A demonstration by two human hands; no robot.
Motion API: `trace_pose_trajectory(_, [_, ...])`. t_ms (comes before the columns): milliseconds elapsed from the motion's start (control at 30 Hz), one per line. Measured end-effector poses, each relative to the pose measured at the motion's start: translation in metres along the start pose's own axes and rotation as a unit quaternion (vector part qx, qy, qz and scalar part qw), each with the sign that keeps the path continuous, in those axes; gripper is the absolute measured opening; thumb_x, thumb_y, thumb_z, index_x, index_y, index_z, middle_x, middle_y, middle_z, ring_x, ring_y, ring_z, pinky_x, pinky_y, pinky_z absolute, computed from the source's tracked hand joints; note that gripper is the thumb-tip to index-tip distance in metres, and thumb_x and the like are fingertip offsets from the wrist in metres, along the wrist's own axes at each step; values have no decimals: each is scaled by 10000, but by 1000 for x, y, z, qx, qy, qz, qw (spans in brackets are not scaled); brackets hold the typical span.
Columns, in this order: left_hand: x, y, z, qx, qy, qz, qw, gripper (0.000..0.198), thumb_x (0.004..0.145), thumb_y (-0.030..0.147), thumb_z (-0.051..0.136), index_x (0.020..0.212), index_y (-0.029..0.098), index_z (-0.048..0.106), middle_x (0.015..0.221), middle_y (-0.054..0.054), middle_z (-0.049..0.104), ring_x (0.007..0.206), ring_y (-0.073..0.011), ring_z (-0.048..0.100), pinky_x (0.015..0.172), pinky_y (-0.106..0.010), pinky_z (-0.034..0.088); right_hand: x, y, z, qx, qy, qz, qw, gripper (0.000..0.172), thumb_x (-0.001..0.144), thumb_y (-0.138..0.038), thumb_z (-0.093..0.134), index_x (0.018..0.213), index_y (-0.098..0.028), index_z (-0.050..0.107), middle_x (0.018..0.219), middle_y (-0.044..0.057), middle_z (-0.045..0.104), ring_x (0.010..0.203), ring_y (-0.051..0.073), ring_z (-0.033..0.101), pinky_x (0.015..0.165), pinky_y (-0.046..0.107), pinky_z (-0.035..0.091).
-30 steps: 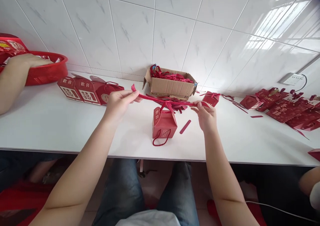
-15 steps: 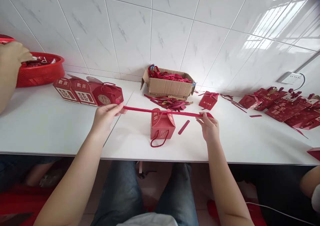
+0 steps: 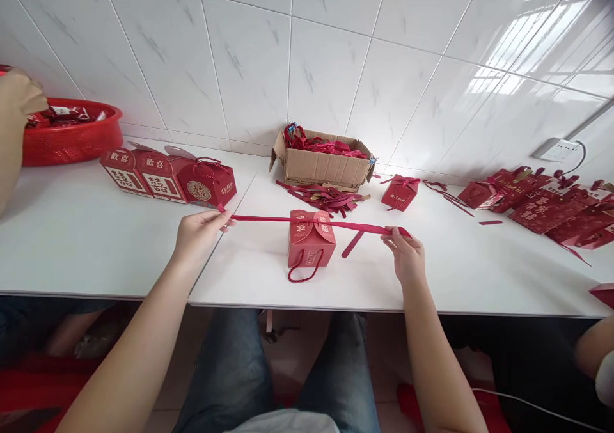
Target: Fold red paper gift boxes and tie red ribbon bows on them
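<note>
A small red box with a cord handle stands on the white table in front of me. Across its top runs a red ribbon, stretched nearly level between my hands. My left hand pinches one end, left of the box. The other end is pinched by my right hand, to the right of the box. The ribbon passes over the middle of the box's top, where the curved flaps meet. A flat red strip lies on the table just right of the box.
Behind stands a cardboard carton of red ribbons, with loose strips before it. Several red boxes stand at left, others at right. Another person's hand is over a red basket. A small tied box sits back right.
Both hands have come down slightly and spread a little apart, and the ribbon now lies lower across the box top. The other person's hand at the basket moved left.
</note>
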State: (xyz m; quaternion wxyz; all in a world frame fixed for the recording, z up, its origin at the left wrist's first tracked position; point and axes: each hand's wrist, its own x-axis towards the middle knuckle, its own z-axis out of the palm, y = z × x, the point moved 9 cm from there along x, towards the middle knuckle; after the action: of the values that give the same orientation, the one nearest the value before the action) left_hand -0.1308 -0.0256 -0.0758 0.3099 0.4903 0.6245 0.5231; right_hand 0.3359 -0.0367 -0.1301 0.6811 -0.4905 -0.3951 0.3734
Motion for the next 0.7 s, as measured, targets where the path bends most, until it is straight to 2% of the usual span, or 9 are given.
trace_pose_trajectory(167, [2, -3, 1, 20, -12, 2, 1000, 165, 711, 379, 697, 655, 224, 698, 696, 33, 693, 712, -159, 553, 737, -263, 424, -1, 3, -6, -37, 6, 10, 999, 309, 681, -490, 752, 781, -198, 752, 716, 43, 711, 728, 170, 650, 724, 327, 499])
trace_pose_trajectory(367, [5, -9, 3, 48, -23, 4, 999, 204, 715, 437, 677, 692, 235, 698, 756, 39, 705, 711, -162, 569, 719, -259, 435, -1, 6, -7, -46, 8, 20, 999, 327, 674, -500, 746, 784, -192, 746, 722, 46, 708, 730, 172, 660, 711, 320, 510])
trace_pose_trajectory(433, [9, -12, 6, 87, -46, 5, 995, 236, 730, 462, 649, 696, 231, 679, 762, 31, 698, 735, -174, 586, 728, -266, 445, 0, 6, -7, -55, 4, 36, 998, 339, 664, -499, 749, 802, -190, 738, 764, 55, 707, 744, 184, 667, 710, 330, 519])
trace_pose_trajectory(500, [13, -15, 6, 145, -46, 9, 988, 259, 723, 466, 649, 804, 221, 667, 852, -2, 699, 803, -206, 612, 765, -299, 462, 3, 0, -9, -86, 14, 38, 996, 354, 664, -482, 742, 872, -196, 722, 884, 71, 711, 818, 207, 673, 733, 350, 523])
trace_pose_trajectory(567, [15, -6, -1, 213, 14, 50, 976, 400, 703, 446, 671, 1011, 197, 620, 1052, -74, 669, 972, -271, 605, 852, -366, 463, 3, -20, -15, -137, 64, -4, 988, 385, 682, -447, 726, 988, -218, 687, 1076, 85, 685, 961, 233, 652, 791, 376, 518])
trace_pose_trajectory(633, [10, 15, 0, 247, 67, 130, 958, 524, 719, 411, 671, 1165, 171, 537, 1230, -136, 583, 1130, -314, 541, 940, -424, 437, -1, -51, -12, -187, 113, -90, 972, 394, 723, -411, 701, 1077, -246, 641, 1212, 83, 630, 1080, 240, 608, 857, 400, 504])
trace_pose_trajectory(667, [5, 26, 7, 243, 62, 170, 953, 503, 745, 399, 654, 1175, 170, 530, 1258, -140, 564, 1165, -313, 522, 968, -433, 426, -4, -66, -2, -204, 101, -139, 964, 372, 756, -393, 679, 1098, -257, 626, 1224, 78, 620, 1101, 235, 599, 882, 407, 499])
trace_pose_trajectory(700, [0, 37, 19, 226, 32, 205, 952, 434, 776, 389, 629, 1147, 177, 551, 1247, -126, 573, 1165, -299, 528, 979, -425, 427, -7, -79, 15, -214, 59, -181, 958, 323, 790, -378, 652, 1090, -260, 626, 1188, 73, 632, 1078, 226, 610, 885, 409, 502])
